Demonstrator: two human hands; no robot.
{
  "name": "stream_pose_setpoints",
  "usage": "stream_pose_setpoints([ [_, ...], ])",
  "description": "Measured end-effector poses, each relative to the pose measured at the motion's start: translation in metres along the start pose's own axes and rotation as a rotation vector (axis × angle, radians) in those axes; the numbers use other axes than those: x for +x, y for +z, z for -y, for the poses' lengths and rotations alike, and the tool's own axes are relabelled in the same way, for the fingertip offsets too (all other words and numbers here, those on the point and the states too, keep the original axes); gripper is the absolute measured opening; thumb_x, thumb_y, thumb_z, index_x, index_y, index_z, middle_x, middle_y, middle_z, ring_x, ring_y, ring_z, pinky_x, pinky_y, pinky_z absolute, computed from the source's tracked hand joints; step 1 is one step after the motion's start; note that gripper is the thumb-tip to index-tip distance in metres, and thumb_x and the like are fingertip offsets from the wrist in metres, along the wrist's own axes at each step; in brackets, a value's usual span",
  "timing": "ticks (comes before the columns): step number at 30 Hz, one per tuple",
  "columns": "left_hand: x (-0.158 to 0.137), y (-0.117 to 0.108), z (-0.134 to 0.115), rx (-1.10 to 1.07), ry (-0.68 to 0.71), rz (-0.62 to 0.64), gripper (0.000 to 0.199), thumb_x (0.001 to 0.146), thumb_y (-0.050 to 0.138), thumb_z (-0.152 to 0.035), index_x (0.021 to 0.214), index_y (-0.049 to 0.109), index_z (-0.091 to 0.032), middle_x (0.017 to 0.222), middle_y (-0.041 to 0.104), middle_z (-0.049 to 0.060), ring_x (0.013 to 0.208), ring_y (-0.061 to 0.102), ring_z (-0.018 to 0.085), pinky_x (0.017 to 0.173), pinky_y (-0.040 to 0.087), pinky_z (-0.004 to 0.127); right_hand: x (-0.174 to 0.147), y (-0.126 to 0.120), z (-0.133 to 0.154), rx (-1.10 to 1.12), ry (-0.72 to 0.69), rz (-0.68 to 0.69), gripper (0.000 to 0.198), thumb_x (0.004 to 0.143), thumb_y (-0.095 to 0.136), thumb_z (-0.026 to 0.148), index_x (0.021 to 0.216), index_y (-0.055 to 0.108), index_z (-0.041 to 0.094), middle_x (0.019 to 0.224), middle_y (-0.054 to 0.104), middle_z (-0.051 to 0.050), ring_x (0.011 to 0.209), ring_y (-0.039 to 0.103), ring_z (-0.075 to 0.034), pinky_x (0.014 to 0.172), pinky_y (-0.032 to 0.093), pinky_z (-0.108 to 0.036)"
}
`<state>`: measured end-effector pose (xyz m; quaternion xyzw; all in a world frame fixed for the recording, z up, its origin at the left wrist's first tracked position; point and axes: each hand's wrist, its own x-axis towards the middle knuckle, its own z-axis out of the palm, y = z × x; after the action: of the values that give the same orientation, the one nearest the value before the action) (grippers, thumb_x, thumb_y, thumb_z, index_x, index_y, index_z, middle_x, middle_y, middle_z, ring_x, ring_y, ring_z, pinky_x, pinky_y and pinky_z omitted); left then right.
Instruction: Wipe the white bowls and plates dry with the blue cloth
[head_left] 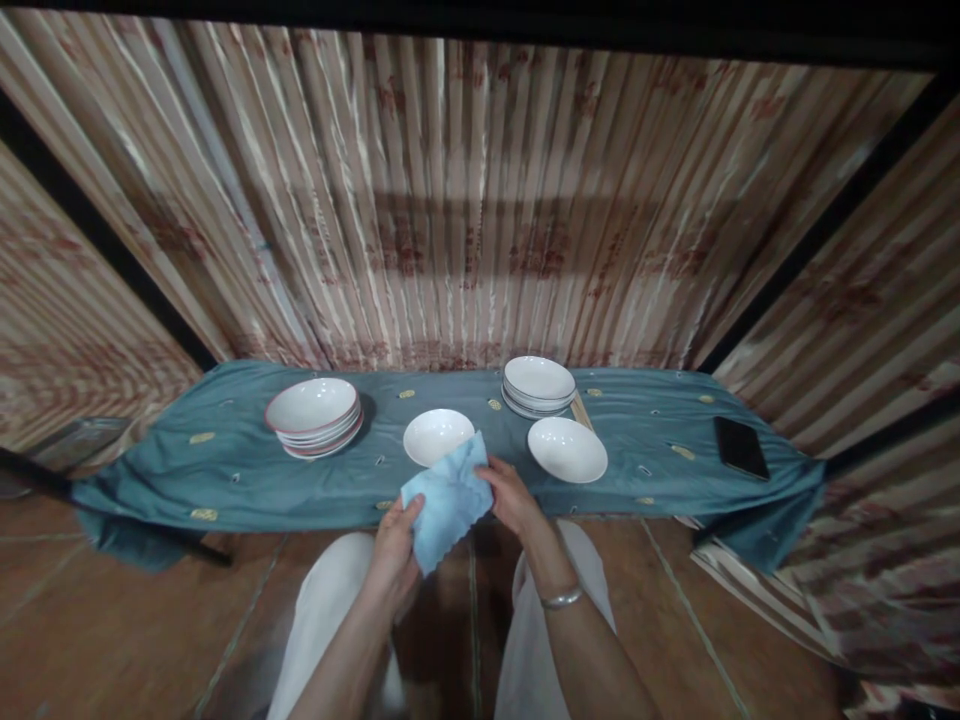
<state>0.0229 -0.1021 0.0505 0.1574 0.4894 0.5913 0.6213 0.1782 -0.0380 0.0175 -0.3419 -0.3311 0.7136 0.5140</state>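
Note:
A light blue cleaning cloth [452,505] with a scalloped edge is stretched between my two hands, above the front edge of the table. My left hand [397,540] pinches its left side, thumb on top. At its right side, the fingers of my right hand [510,492] are closed on the fabric. Just behind the cloth stands a white bowl [437,432], its front rim partly covered. Another white bowl [568,450] sits to the right, apart from my right hand.
Red-rimmed bowls [313,412] are stacked at the left. Several dark-rimmed white dishes [538,385] form a stack at the back, with light wooden sticks [581,412] beside it. A black phone [741,447] lies at the right on the teal tablecloth [247,480]. Dark frame bars flank the table.

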Motion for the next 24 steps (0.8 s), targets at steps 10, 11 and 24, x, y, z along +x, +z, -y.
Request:
stream_pose_setpoints([
  [10,-0.001,0.000,0.004,-0.090,-0.068,-0.026,0.045,0.073,0.066,-0.012,0.117,0.061,-0.011,0.097,0.074,0.013,0.093,0.071,0.027,0.081,0.058,0.036,0.003,-0.002,-0.005,-0.085,-0.084,-0.046,0.060,0.060,0.081,0.037,0.116,0.064,0.025,0.129,0.062,-0.004,0.117,0.058,-0.025,0.101,0.045,-0.040],
  [11,-0.004,0.001,0.002,-0.102,-0.052,-0.007,0.047,0.071,0.068,-0.013,0.118,0.060,-0.011,0.098,0.074,0.013,0.093,0.071,0.027,0.081,0.057,0.036,0.002,-0.001,-0.006,-0.114,-0.086,-0.012,0.068,0.056,0.085,0.033,0.120,0.062,0.026,0.134,0.059,-0.004,0.122,0.055,-0.025,0.105,0.042,-0.039],
  [24,-0.020,0.006,0.003,-0.206,-0.092,-0.038,0.052,0.076,0.065,-0.011,0.127,0.057,-0.012,0.102,0.074,0.012,0.097,0.070,0.026,0.090,0.054,0.037,0.008,-0.027,-0.009,-0.087,-0.030,-0.220,0.043,0.062,0.076,0.052,0.086,0.070,0.017,0.078,0.073,-0.003,0.073,0.066,-0.021,0.068,0.051,-0.032],
])
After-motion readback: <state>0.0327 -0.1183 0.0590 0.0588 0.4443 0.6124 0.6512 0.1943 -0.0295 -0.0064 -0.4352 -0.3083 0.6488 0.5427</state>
